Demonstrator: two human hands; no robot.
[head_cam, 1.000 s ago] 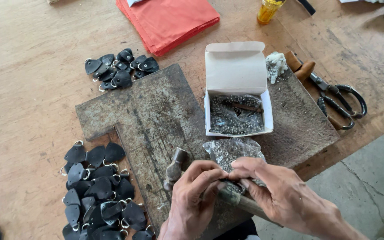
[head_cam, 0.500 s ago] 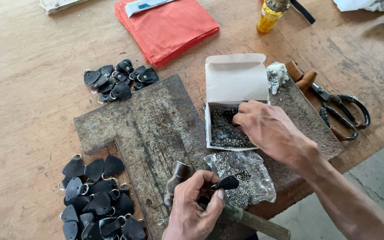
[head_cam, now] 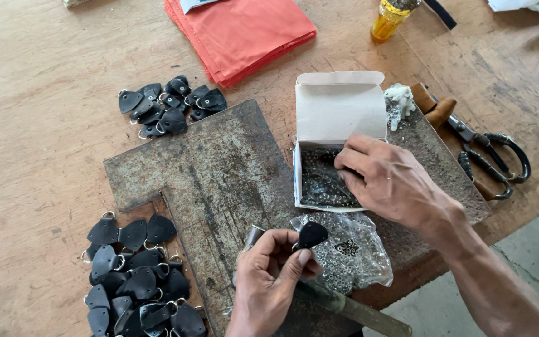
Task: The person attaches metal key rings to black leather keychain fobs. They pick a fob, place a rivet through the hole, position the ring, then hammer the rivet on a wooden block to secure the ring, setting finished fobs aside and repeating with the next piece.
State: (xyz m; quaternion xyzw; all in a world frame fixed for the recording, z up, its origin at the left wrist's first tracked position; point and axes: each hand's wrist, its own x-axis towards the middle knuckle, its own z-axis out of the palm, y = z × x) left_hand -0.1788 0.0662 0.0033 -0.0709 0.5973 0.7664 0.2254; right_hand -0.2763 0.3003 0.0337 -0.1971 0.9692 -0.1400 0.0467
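Two hands work over a rusty steel plate (head_cam: pixel 207 181) on a wooden bench (head_cam: pixel 38 106). One, the left hand (head_cam: pixel 272 281), is closed in a pinch on a small black leather tab (head_cam: pixel 312 234), held up just above the plate's near edge, beside a clear bag of metal rings (head_cam: pixel 350 253). The right hand (head_cam: pixel 388 181) reaches into an open white box (head_cam: pixel 338 125) full of small dark metal fittings (head_cam: pixel 319 184); its fingers are curled down among them, but whether they already grip one I cannot tell, since the fingertips are hidden.

By my reading, the step in hand is fetching a fitting for the tab held ready. The next move seems to call for a fine pick of a single piece from the loose mass, then bringing it across to the tab without shifting the left pinch.

Under the left hand lies a metal tool (head_cam: pixel 344 306), partly hidden, with a short cylinder (head_cam: pixel 254 236) just beside the thumb. Finished-looking tabs with rings lie in a near pile (head_cam: pixel 135 274) and a far pile (head_cam: pixel 169 106), well apart. Orange cloth (head_cam: pixel 244 31), a yellow bottle (head_cam: pixel 387 19) and scissors (head_cam: pixel 491 156) sit farther off.
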